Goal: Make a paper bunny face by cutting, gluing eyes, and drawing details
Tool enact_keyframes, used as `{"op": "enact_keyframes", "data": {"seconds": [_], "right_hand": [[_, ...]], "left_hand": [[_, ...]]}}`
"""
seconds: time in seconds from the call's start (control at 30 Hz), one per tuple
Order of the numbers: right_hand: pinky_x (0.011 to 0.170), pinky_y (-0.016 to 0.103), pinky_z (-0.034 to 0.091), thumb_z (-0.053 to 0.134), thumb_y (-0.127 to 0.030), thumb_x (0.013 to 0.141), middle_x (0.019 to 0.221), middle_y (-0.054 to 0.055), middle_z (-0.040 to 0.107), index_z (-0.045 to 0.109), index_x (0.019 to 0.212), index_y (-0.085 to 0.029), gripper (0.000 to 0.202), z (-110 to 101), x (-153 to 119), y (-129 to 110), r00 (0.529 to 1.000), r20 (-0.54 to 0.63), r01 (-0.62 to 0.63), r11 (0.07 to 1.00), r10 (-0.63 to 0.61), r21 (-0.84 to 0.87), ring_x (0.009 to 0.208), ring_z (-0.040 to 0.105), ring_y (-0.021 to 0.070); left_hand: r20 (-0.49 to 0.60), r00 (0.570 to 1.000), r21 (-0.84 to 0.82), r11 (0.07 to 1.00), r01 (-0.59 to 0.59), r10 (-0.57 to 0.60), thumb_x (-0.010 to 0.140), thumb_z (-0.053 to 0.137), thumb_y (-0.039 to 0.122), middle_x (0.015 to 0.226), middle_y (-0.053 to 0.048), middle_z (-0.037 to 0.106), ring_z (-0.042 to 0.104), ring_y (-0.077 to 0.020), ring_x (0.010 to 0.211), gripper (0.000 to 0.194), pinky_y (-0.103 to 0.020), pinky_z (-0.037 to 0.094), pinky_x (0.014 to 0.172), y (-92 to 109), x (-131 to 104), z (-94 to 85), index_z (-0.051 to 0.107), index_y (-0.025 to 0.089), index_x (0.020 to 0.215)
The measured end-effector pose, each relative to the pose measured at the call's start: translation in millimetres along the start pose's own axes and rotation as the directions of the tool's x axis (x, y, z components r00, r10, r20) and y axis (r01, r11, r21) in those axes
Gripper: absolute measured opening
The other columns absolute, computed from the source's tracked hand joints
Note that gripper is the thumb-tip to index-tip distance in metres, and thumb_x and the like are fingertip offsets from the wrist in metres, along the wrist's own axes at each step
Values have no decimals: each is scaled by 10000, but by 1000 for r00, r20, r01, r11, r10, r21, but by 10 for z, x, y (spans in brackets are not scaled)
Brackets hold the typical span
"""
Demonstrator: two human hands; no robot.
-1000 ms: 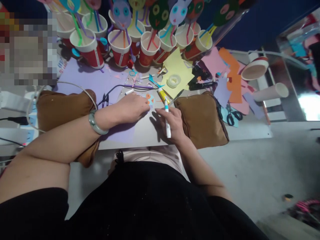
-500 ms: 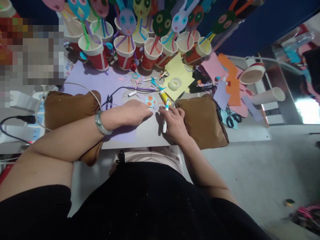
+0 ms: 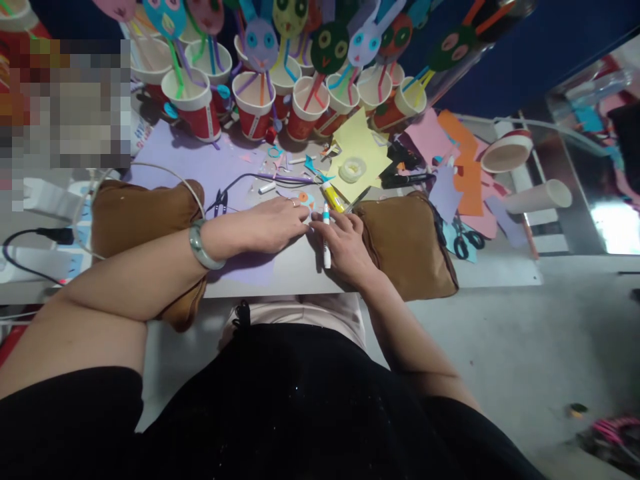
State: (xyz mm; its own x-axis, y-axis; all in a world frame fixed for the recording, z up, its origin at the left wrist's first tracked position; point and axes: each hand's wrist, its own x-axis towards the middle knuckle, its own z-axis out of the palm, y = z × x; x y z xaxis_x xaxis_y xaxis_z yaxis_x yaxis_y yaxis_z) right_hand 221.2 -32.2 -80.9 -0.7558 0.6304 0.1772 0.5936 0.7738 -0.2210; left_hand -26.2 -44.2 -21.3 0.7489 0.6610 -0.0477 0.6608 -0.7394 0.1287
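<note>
A white pen with a blue band [image 3: 327, 250] is tucked between the fingers of my right hand [image 3: 350, 247], upright across the palm side of the thumb. My left hand [image 3: 273, 225], with a ring and a bangle, has bent fingers that meet the right fingertips over the table. Whatever lies between the left fingertips is hidden. Just beyond them is a light-blue paper face [image 3: 307, 199] with orange eyes, partly covered by my left fingers. A yellow tube [image 3: 334, 198] lies directly past my right fingers.
Red-and-white paper cups [image 3: 195, 110] with straw-legged paper faces stand along the back. Brown cushions [image 3: 410, 247] flank my hands. Tape [image 3: 351, 169] rests on yellow paper [image 3: 367, 143]. Scissors [image 3: 463, 241] and coloured scraps lie right; a power strip [image 3: 75, 260] is at left.
My left fingers have stretched forward and right, covering more of the paper face. My right thumb and fingers have moved left to meet them, carrying the pen along slightly.
</note>
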Motion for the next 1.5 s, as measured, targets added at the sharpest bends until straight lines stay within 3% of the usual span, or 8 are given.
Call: {"op": "enact_keyframes", "data": {"seconds": [0.3,0.47,0.6,0.77,0.93,1.07,1.23,1.5], "right_hand": [[1146,565,391,501,-172,1047,1408,108,752,621,1352,-275,343,-19,-73,84,985,-156,-62,995,74,79,1338,626,313],[1070,551,495,513,-234,1063,1250,99,794,651,1301,-289,281,12,-121,53,916,-382,-78,989,121,127,1164,713,291],[1056,533,546,500,-294,1090,1099,67,818,623,1384,-307,319,-30,-171,-41,879,-457,-19,969,134,248,1052,752,265],[780,407,627,533,-362,1084,997,61,792,714,1263,-276,269,-48,-206,-107,891,-409,26,877,197,479,841,759,219],[501,308,532,646,-451,1018,749,-13,699,669,1038,-251,202,72,-163,-84,799,-327,-131,676,505,725,522,617,145],[437,270,490,741,-420,940,634,-69,650,606,968,-258,213,112,-94,-79,781,-219,-180,547,585,817,457,600,132],[428,271,457,736,-437,955,597,-74,640,594,922,-249,237,144,-94,-87,778,-222,-192,559,588,807,412,543,117],[619,321,566,713,-389,952,790,-9,691,633,922,-247,166,180,-119,-34,757,-308,-232,678,576,697,682,668,168]], "left_hand": [[56,998,51,999,12,-15,1035,440,124,1164,-169,675,628,-289,1059,350,-392,423,821,73,-33,-21,761,137,1173],[19,1000,23,1000,9,-9,1029,450,109,1124,-159,681,611,-257,981,312,-385,410,807,54,-11,11,757,119,1080],[-26,1000,-27,1000,17,-17,1031,472,116,1121,-160,686,607,-260,970,293,-398,407,813,40,-25,53,763,125,1063],[-40,999,-27,1000,-7,6,1056,466,148,1128,-157,687,625,-276,1032,298,-397,419,840,99,-26,127,758,142,1120],[-12,1000,-30,1000,2,-3,1040,494,119,1162,-157,700,637,-276,1070,286,-381,420,853,160,-7,135,732,142,1197],[-47,999,-61,998,1,-4,1014,482,78,1135,-158,704,635,-276,1032,275,-399,416,838,119,-5,110,739,140,1090],[-54,998,-92,995,-44,39,970,506,57,1098,-133,719,621,-275,1015,248,-404,405,796,71,-5,95,725,165,1016],[45,996,-130,989,-69,76,854,589,78,1135,-127,731,622,-296,1068,262,-411,421,840,100,0,69,713,181,1061]]}}
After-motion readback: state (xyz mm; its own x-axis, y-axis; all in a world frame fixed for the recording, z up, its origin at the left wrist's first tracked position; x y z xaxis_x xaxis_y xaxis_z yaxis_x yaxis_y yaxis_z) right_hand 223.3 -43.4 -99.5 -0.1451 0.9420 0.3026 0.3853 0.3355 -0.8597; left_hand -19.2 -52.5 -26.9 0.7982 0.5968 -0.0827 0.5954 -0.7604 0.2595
